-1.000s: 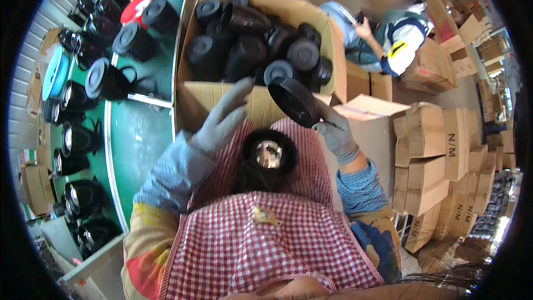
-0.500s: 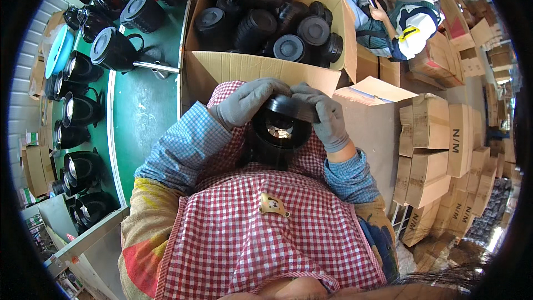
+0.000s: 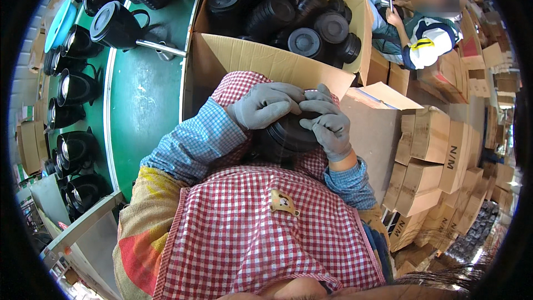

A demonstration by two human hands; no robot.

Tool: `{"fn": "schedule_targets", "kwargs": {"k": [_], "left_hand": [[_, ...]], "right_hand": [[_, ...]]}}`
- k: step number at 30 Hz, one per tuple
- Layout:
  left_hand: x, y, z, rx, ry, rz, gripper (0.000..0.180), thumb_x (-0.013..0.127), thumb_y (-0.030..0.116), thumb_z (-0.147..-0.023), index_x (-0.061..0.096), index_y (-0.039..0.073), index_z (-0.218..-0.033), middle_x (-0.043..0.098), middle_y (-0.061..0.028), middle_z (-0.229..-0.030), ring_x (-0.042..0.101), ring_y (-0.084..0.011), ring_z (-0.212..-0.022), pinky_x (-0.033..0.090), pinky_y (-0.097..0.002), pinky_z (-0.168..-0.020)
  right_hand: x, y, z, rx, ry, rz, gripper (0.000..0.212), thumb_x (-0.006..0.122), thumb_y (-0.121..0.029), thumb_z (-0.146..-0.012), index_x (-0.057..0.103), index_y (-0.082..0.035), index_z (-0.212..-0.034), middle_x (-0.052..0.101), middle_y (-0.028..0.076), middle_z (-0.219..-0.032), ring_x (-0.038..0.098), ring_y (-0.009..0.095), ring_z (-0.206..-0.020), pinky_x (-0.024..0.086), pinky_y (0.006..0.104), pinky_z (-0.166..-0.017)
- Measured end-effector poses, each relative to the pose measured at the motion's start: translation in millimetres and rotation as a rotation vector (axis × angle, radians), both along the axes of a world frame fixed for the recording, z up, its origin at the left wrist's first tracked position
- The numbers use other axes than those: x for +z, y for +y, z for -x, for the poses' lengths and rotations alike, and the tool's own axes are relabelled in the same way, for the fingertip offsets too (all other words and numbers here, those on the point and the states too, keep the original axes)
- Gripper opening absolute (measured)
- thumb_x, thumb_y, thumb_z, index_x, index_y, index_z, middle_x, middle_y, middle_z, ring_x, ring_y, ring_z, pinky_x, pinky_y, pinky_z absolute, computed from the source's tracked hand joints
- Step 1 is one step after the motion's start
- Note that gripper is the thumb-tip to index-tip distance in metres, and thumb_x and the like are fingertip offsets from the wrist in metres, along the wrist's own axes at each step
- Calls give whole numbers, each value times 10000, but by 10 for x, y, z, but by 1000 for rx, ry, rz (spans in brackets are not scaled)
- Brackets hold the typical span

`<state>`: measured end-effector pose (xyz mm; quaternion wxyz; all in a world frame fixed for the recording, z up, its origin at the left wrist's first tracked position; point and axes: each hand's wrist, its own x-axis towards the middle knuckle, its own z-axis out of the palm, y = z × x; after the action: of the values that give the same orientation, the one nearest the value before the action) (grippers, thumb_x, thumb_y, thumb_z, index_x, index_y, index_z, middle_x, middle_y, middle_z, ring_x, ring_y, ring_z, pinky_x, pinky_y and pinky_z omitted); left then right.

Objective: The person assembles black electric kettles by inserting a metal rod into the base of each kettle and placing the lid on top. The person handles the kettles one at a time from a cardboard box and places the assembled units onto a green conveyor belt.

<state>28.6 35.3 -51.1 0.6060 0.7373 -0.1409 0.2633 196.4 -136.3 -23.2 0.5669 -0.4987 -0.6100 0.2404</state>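
A black lid lies over a dark pot held upright in my lap. Its shiny inside is now covered, and the pot's body is mostly hidden below. My left hand, in a grey glove, curls its fingers over the lid's far left edge. My right hand, gloved alike, grips the right edge with bent fingers. The two sets of fingertips almost meet at the far rim.
Ahead stands an open cardboard box full of black lidded containers. The green bench at left bears black jugs, several dark pots and a metal rod. Stacked cartons fill the right. Another person sits beyond the box.
The lid, tilted up half a second ago with the pot's shiny inside showing, has come down over the opening. Both hands have moved slightly nearer with it. My view has shifted a little.
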Motion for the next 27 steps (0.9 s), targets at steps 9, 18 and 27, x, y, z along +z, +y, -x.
{"fn": "schedule_targets", "kwargs": {"k": [9,18,27], "left_hand": [[43,26,-14,4,-52,-96,319,446,152,-1040,677,-63,-989,651,-253,-1131,650,-382,-1052,505,-445,-965],[32,49,-68,-45,-51,-1,295,459,137,-1042,666,-57,-960,661,-256,-1080,653,-381,-1013,509,-446,-938],[-1,26,-112,-50,-124,-57,308,479,157,-1050,676,-64,-967,662,-250,-1072,653,-381,-987,518,-446,-916]], "right_hand": [[-52,-16,25,0,3,22,114,635,52,-718,664,-56,-697,726,141,-1147,602,326,-1212,274,497,-1199],[46,-38,97,-79,-63,-11,108,641,66,-731,659,-41,-739,722,154,-1128,617,352,-1197,379,523,-1134],[-57,-52,106,-59,-6,12,55,633,26,-768,634,-19,-735,725,154,-1100,619,360,-1190,408,538,-1099]]}}
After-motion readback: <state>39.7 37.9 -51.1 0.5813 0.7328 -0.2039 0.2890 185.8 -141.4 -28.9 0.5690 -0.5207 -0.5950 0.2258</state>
